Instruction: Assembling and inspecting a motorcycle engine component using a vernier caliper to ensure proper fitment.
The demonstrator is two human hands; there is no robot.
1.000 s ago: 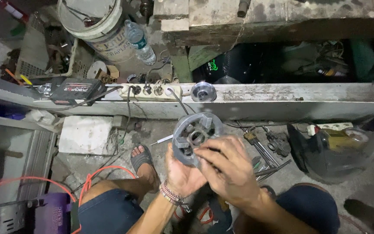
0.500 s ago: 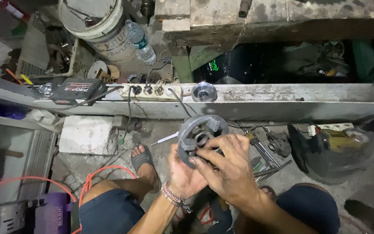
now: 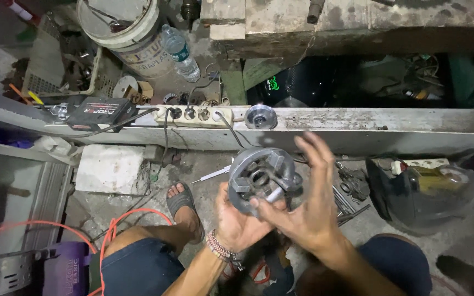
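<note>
At far left we see an orange cable (image 3: pixel 39 226) looping over the floor, a white block (image 3: pixel 109 169) beside it and a power strip (image 3: pixel 193 114) on the metal beam (image 3: pixel 368 121) above. Our left hand (image 3: pixel 237 222) cups the round grey metal part (image 3: pixel 260 178) from below, fingers curled under its rim, holding it over the floor just below the beam. Our right hand (image 3: pixel 308 203) lies against its right side, thumb on a small silvery piece (image 3: pixel 275 193) at the hub, fingers spread wide, with a dark helmet (image 3: pixel 429 189) further right

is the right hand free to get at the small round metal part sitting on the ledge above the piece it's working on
Probably yes. The right hand only touches the round metal assembly that the left hand cradles, and the small round part on the ledge sits uncovered just beyond it.
</note>
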